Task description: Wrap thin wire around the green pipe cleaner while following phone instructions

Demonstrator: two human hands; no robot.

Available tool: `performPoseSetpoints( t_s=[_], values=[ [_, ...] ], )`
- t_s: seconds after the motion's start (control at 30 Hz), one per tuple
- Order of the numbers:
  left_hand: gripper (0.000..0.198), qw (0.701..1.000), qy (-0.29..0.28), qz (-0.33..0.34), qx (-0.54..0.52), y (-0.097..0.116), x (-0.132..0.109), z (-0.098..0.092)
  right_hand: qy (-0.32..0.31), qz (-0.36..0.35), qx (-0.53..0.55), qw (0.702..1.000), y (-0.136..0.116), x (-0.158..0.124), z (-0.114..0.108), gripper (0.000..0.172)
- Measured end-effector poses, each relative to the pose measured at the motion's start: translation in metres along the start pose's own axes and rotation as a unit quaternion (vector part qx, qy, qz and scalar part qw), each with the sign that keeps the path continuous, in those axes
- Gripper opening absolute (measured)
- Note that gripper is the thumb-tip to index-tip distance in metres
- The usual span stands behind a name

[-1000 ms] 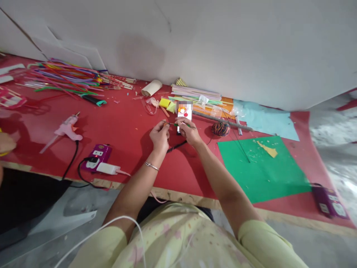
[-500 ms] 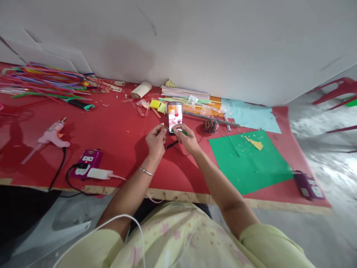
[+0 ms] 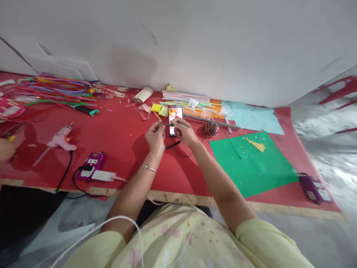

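Above the red tabletop, my left hand [image 3: 155, 137] pinches a thin dark strand, possibly yarn, at its fingertips. My right hand [image 3: 184, 132] is closed round a slim green tool [image 3: 171, 125], whose exact kind is hidden by the fingers. The fingertips of both hands face each other, a small gap apart, with a thin dark line between them. Just beyond lies a phone [image 3: 175, 115] with a lit picture on its screen. A multicoloured yarn ball [image 3: 211, 128] rests right of my right hand, and a loose strand loops below that hand.
A green sheet [image 3: 251, 167] with yellow scraps lies right. Left are a pink glue gun [image 3: 60, 141], a purple power strip [image 3: 93, 163] with cords, and bundled coloured sticks [image 3: 55, 89]. A cardboard tube [image 3: 143, 95] lies near the wall. Another person's hand [image 3: 7, 149] shows at far left.
My right hand has turned, its fingers more curled, and my fingertips are slightly further apart. The view has shifted a little, and another person's hand has appeared at the left edge.
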State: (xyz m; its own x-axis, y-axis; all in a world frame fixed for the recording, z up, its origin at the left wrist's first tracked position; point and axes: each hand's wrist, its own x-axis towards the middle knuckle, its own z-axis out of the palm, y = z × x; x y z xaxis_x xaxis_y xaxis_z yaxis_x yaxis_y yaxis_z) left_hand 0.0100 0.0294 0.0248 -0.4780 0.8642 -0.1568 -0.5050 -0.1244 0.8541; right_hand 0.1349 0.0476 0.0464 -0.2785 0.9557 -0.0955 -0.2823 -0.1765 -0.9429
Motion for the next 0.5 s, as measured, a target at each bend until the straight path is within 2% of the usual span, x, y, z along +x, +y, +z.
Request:
performPoseSetpoints(
  t_s=[0.23,0.37,0.5],
  values=[
    [0.029,0.999,-0.030,-0.008,0.015,-0.011,-0.026,0.005,0.036,-0.016,-0.027,0.999,0.001,-0.035,-0.017,0.027],
    [0.032,1.000,-0.016,-0.017,0.011,-0.016,-0.027,0.000,0.051,-0.011,-0.036,0.998,0.011,-0.038,-0.015,0.029],
    [0.036,1.000,-0.011,-0.006,0.004,-0.010,-0.025,-0.005,0.050,-0.012,-0.033,0.998,0.012,-0.037,-0.006,0.031]
  ],
)
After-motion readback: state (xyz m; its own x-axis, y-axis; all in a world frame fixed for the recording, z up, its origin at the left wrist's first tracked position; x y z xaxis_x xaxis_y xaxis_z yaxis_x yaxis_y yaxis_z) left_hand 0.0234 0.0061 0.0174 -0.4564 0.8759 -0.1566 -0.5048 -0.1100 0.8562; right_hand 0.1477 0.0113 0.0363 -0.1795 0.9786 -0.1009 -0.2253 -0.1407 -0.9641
